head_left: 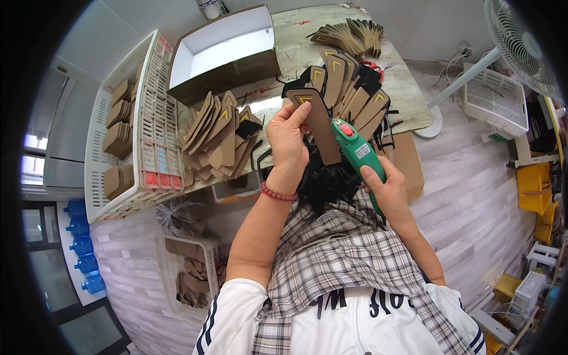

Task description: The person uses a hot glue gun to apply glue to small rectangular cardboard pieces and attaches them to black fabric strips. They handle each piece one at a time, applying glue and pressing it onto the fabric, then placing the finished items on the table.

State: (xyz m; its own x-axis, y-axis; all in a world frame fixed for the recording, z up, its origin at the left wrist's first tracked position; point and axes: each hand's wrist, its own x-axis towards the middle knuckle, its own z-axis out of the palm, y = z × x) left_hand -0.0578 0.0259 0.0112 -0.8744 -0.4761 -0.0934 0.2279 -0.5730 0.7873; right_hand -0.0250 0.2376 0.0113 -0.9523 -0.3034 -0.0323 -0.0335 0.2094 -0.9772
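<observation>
My left hand (pixel 288 137) pinches a long brown cardboard strip (pixel 320 123) with a yellow chevron mark near its top end, thumb and fingers closed on its upper left edge, holding it upright in front of me above my lap. My right hand (pixel 386 192) is wrapped around the handle of a green hand tool (pixel 357 151) with a red button, its nose touching the strip's right edge about halfway down. A red bead bracelet (pixel 278 193) circles my left wrist, and a plaid cloth (pixel 343 251) lies over my lap. Beyond my hands, on the worn tabletop (pixel 408 94), more strips of the same kind fan out in a pile (pixel 355 89), some brown, some black. A second heap of brown cardboard pieces (pixel 216 136) lies to the left, beside a white plastic crate (pixel 148 124) stacked with more. An open cardboard box (pixel 225 50) sits at the table's far side, and red-handled scissors (pixel 376 65) lie near the fanned pile.
</observation>
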